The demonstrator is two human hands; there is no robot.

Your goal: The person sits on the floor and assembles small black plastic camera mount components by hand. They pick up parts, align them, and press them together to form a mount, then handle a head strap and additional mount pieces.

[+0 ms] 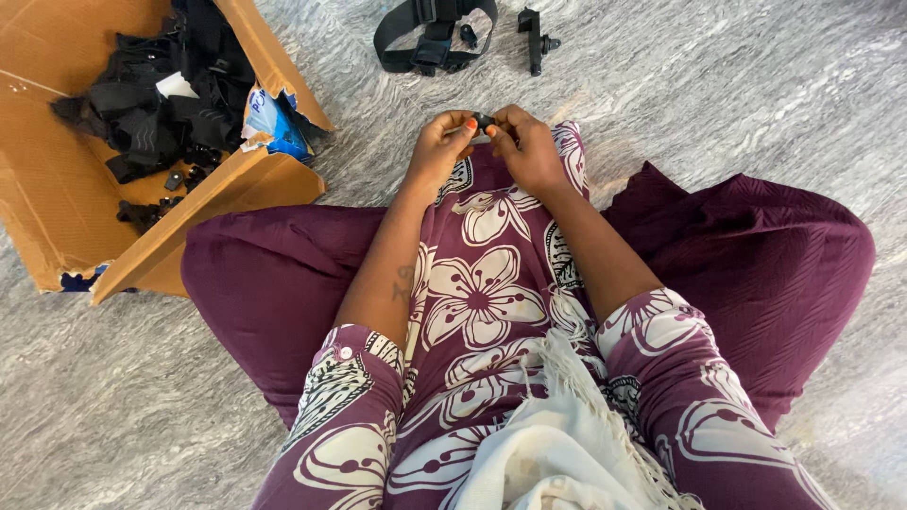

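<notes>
**Both hands pinching a small black piece over the lap**

The person is sitting cross-legged on a grey, streaked floor (737,85), wearing a purple garment with white flowers. The left hand (440,144) and the right hand (525,146) are meeting just above the knees, and both are gripping 1 small black part (483,120) between fingertips and thumbs; what kind of part it is cannot be told, as it is mostly hidden. To the person's left, an open cardboard box (57,189) is lying on the floor, holding a heap of black straps and clips (165,109) and a blue-and-white packet (269,121). Ahead of the hands, a black strap loop (430,38) and a separate black mount piece (535,38) are lying on the floor, well apart from the hands.
</notes>
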